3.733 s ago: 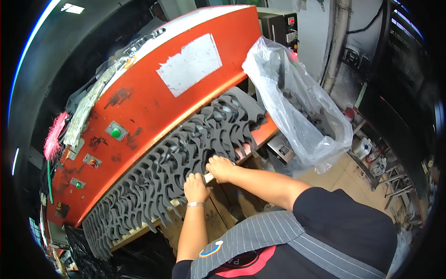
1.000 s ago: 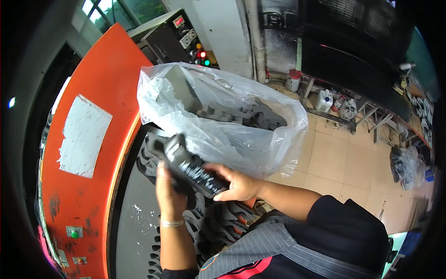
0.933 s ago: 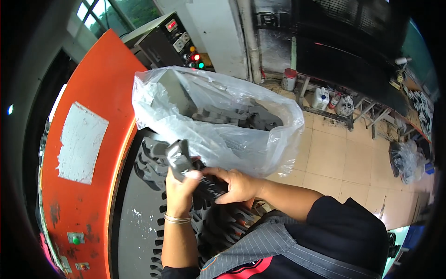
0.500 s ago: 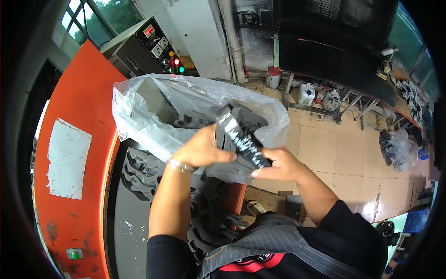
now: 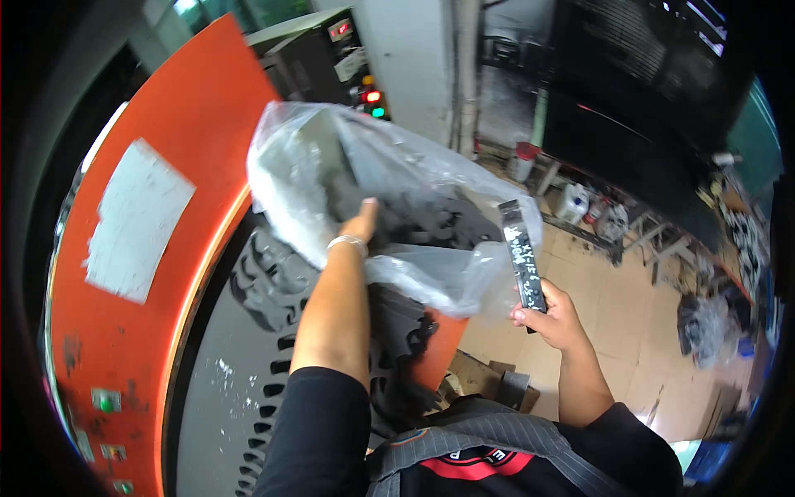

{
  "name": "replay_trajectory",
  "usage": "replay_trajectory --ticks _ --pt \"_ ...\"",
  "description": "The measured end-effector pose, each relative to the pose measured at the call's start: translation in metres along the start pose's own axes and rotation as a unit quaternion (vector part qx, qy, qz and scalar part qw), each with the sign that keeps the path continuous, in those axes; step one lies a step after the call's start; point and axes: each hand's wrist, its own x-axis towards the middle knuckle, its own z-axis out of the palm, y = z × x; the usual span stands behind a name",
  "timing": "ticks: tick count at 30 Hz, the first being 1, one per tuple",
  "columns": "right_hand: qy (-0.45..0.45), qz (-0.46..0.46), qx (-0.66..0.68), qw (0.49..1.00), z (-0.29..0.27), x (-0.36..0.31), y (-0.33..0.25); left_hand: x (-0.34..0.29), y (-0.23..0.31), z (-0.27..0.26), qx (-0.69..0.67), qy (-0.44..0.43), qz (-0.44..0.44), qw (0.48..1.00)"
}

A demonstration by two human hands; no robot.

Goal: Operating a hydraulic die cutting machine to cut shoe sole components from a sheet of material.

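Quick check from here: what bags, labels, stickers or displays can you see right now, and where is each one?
Clear plastic bag: centre, crumpled, dark pieces inside; left hand reaches in.
Black strip: held upright in right hand, white marks on it.
White patch: left, on the orange panel, ragged rectangle.
Small red display: top, on a dark box.

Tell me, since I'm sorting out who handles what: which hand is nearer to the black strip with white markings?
Right. The right hand grips the black strip by its lower end, beside the clear plastic bag. The left hand is apart from it, reaching into the bag's mouth.
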Motion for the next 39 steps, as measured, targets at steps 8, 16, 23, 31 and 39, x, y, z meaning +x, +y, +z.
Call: replay_trajectory --ticks 8,16,23,31,39 --pt "-0.282 -0.205 -0.114 0.930 0.108 0.015 -0.045 -0.180 0.008 -0.010 -0.007 0.026 0.364 0.931" --pt "-0.374 -0.318 -0.308 0.815 0.280 0.044 -0.033 -0.297 -0.187 -0.151 0.090 0.362 0.106 0.922" --pt "-0.352 -0.309 -0.472 0.747 0.392 0.082 0.017 -0.288 -0.216 -0.133 0.105 0.358 0.002 0.928" --pt "-0.323 -0.286 -0.362 0.826 0.356 0.100 0.056 -0.275 -0.213 -0.137 0.177 0.305 0.060 0.934" --pt "-0.276 -0.357 -0.277 0.849 0.357 0.113 0.062 -0.268 -0.215 -0.142 0.170 0.305 0.103 0.931"
